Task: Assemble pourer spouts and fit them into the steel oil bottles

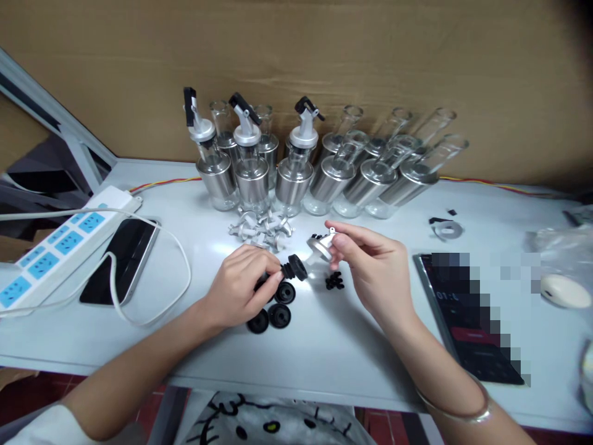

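My left hand [248, 284] is closed on a black ribbed stopper [295, 267], whose round flange faces right. In my right hand [375, 266], thumb and fingers pinch a silver spout cap [321, 245], its wide end tilted left. A small gap separates the two parts. Below my left hand lie several black round stoppers [280, 315]. Small black pieces [334, 280] are heaped beneath the spout cap. Just behind my left hand sits a pile of silver spout parts [262, 228].
Steel-clad glass bottles [331, 176] stand along the back, three with pourers [303, 127] fitted. At left are a power strip [60, 247], cable and black phone [121, 259]. A tablet [463, 321], clear ring [448, 230] and white round object [566, 291] lie right.
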{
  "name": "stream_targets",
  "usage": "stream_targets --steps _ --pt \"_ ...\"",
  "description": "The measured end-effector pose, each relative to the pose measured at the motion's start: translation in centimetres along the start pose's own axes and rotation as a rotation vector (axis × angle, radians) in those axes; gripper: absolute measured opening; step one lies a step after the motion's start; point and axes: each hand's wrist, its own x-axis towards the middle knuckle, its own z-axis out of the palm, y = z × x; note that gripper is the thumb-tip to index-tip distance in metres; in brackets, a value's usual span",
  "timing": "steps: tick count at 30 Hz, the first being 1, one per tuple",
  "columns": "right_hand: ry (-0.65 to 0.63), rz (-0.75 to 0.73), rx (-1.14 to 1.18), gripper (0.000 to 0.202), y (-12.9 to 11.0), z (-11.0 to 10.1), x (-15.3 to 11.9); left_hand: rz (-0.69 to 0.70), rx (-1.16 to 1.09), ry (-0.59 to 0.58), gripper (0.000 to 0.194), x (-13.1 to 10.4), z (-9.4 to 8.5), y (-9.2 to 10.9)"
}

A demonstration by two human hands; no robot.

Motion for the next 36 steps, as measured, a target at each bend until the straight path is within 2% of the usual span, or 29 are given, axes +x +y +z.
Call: stream_targets --steps 4,9,20,23,25,29,36 --pt "-0.041 0.024 0.050 0.013 -0.4 0.4 -0.2 -0.005 -0.006 -0.003 0.010 0.0 -0.1 0.0" --pt "-0.026 -0.011 0.062 0.013 -0.5 0.3 -0.2 -0.004 -0.013 0.026 0.010 0.1 -0.2 0.1" --pt "-0.080 -0.102 -0.063 0.015 -0.1 0.7 -0.8 -0.003 0.005 0.069 0.011 0.1 0.0 0.2" --pt "-0.134 -0.173 -0.093 0.032 0.3 0.6 -1.1 0.002 0.010 0.084 0.011 0.1 0.0 0.2" --pt "-0.216 -0.257 -0.118 0.041 0.6 0.6 -1.2 0.004 0.013 0.096 0.012 0.2 0.0 0.2" --pt "-0.378 -0.422 -0.270 0.043 0.9 0.8 -1.3 0.023 -0.006 0.103 0.012 0.1 0.2 0.3" --pt "-0.357 -0.544 -0.387 0.041 0.9 0.9 -1.3 0.057 -0.003 0.058 0.011 0.0 0.4 0.3"
